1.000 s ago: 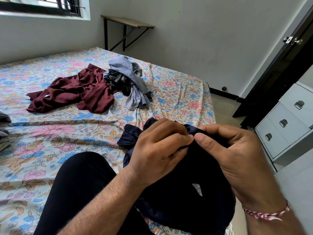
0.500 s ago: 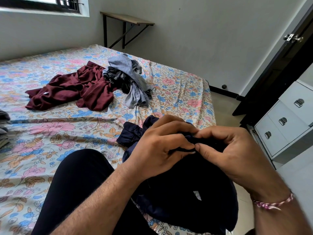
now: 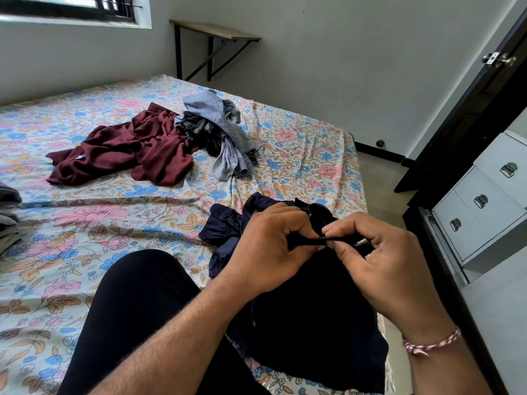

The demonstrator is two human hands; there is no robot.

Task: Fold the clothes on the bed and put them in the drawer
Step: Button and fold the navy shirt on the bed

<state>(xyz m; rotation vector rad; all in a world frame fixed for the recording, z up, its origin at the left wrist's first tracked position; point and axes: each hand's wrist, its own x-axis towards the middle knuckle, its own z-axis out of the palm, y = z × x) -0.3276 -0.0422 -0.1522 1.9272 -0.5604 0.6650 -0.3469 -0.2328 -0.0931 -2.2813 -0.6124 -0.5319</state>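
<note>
You are sitting on the bed (image 3: pixel 85 223) with both hands pinching the top edge of the navy garment (image 3: pixel 313 323), which is draping over your lap and the bed's near right corner. Your left hand (image 3: pixel 268 252) is gripping that edge with curled fingers, and your right hand (image 3: pixel 382 260) is pinching the same strip between thumb and forefinger, the two hands nearly touching. A loose fold of the garment is spilling onto the sheet just left of your left hand. Farther up the bed, the maroon garment (image 3: pixel 128 149) and the grey clothes pile (image 3: pixel 222 135) are lying crumpled and touching each other, with bare floral sheet lying between them and you. The white drawer unit (image 3: pixel 484 201) is standing to your right, beyond the bed's right edge.
</note>
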